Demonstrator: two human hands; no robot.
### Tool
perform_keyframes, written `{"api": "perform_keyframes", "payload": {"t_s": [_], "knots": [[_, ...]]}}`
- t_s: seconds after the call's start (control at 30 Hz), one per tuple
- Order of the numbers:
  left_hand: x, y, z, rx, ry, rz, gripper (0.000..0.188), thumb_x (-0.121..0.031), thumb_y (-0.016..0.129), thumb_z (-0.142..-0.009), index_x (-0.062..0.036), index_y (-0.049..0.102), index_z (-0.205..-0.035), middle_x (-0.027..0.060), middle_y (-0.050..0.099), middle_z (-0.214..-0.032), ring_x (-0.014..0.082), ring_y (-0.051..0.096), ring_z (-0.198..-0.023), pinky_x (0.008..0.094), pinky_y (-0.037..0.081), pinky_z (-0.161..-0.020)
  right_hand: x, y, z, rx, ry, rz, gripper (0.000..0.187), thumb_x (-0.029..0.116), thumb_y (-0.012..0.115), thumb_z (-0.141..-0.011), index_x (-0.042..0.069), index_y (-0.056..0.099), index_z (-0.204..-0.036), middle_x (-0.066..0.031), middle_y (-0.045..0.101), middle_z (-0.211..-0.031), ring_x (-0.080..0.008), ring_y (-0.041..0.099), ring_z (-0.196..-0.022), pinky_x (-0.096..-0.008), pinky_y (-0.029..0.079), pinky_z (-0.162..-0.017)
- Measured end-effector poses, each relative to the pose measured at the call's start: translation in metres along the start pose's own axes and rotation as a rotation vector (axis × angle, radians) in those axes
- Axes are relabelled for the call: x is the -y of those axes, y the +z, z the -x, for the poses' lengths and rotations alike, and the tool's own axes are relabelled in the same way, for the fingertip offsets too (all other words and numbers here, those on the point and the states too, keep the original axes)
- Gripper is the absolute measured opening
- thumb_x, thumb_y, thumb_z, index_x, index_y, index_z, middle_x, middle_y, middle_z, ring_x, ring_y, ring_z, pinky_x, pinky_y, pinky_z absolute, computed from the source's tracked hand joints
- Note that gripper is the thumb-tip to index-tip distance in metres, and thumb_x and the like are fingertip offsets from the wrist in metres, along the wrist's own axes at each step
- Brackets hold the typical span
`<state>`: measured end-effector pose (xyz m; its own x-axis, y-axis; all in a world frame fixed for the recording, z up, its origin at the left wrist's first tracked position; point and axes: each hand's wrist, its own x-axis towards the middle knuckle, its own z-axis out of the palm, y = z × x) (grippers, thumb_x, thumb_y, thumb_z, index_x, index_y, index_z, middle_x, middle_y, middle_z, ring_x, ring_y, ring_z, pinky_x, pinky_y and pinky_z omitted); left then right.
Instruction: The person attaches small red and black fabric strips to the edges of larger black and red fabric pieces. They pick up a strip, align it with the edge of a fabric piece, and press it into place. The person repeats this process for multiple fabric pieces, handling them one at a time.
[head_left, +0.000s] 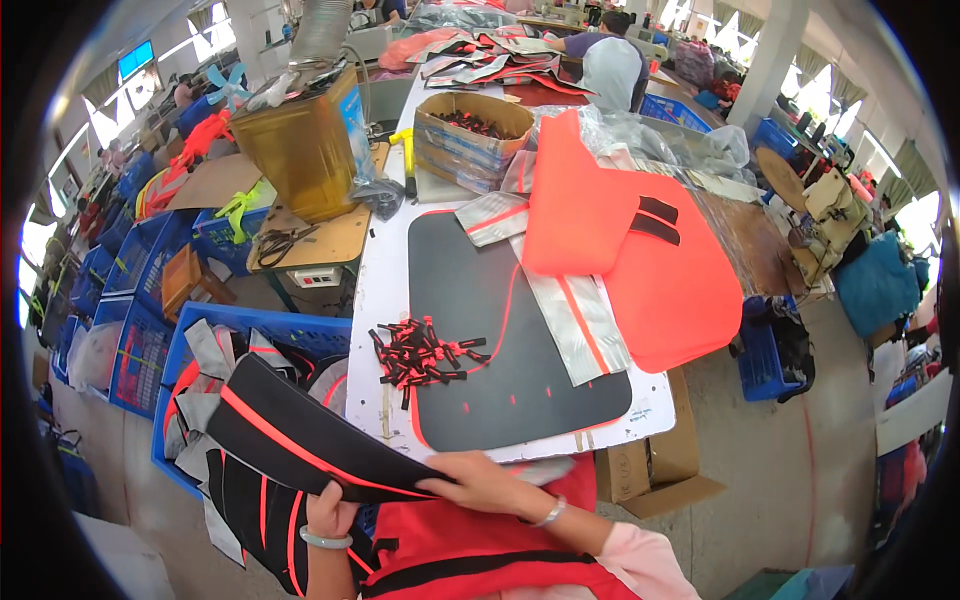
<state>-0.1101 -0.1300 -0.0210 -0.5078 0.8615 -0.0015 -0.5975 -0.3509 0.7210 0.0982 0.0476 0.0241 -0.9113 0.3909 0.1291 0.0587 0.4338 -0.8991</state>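
My left hand (330,512) and my right hand (478,482) both grip the near edge of a long black fabric panel (300,430) with a bright coral stripe along it. The panel is tilted in front of the table's near corner, its far end over a blue crate (270,322) of black and grey pieces. On the white table (385,270) lies a dark grey rounded panel (470,290). A heap of small black-and-coral zipper pulls (410,355) rests on its left side. Coral fabric pieces (580,210) with a silver-grey strip (575,325) overlap its right side.
Behind the panel stand a cardboard box (465,150) of small black-and-red parts and a yellow-handled hammer (407,160). A large amber tin (300,150) and scissors (280,243) sit on a side stand. An open carton (660,475) is below the table's right corner. Another person (610,70) sits farther back.
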Motion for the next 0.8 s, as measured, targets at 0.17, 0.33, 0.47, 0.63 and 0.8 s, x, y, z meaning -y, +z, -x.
{"api": "perform_keyframes", "payload": {"t_s": [0.17,0.33,0.47,0.63,0.8], "knots": [[-0.142,-0.033,0.006,-0.413,0.219,-0.493,0.044,-0.008,0.062,-0.094,0.0004,0.05,-0.136,0.0104,0.062,-0.126,0.0259,0.063,-0.111,0.0425,0.05,-0.101,0.028,0.025,-0.029,0.176,0.047,-0.277,0.039,0.017,0.062,-0.095,0.008,0.054,-0.132,-0.0089,0.066,-0.09,-0.0194,0.062,-0.075,-0.0321,0.05,-0.074],[-0.313,-0.081,0.052,-0.268,0.127,-0.89,0.055,-0.016,0.073,-0.084,-0.0004,0.053,-0.133,0.0089,0.067,-0.115,0.0212,0.066,-0.1,0.033,0.053,-0.088,-0.01,0.021,-0.002,0.228,0.168,-0.238,0.034,0.021,0.062,-0.096,0.005,0.057,-0.125,-0.0097,0.068,-0.091,-0.0199,0.064,-0.081,-0.032,0.05,-0.077],[-0.34,-0.091,0.051,-0.348,-0.133,-1.083,0.057,-0.018,0.078,-0.078,0.0006,0.057,-0.129,0.0086,0.069,-0.108,0.0195,0.067,-0.095,0.0339,0.053,-0.086,-0.024,0.008,0.015,0.195,0.27,-0.116,0.03,0.024,0.062,-0.095,0.004,0.061,-0.118,-0.0116,0.07,-0.093,-0.0235,0.067,-0.086,-0.0342,0.051,-0.079],[-0.279,-0.187,0.0,-0.471,-0.688,-1.673,0.069,-0.026,0.086,-0.067,0.005,0.061,-0.124,0.0153,0.071,-0.108,0.0237,0.068,-0.098,0.0367,0.054,-0.086,-0.016,-0.014,0.026,0.102,0.332,0.073,0.028,0.024,0.064,-0.093,0.004,0.065,-0.112,-0.0133,0.07,-0.096,-0.028,0.067,-0.087,-0.0365,0.052,-0.08],[-0.189,-0.357,-0.028,-0.253,-0.866,-1.889,0.069,-0.034,0.088,-0.06,0.0039,0.068,-0.114,0.0234,0.069,-0.113,0.0323,0.068,-0.105,0.039,0.053,-0.092,-0.019,-0.041,0.022,-0.05,0.294,0.265,0.024,0.025,0.063,-0.092,0.008,0.067,-0.108,-0.0127,0.071,-0.098,-0.0304,0.068,-0.087,-0.0393,0.054,-0.079]]}}
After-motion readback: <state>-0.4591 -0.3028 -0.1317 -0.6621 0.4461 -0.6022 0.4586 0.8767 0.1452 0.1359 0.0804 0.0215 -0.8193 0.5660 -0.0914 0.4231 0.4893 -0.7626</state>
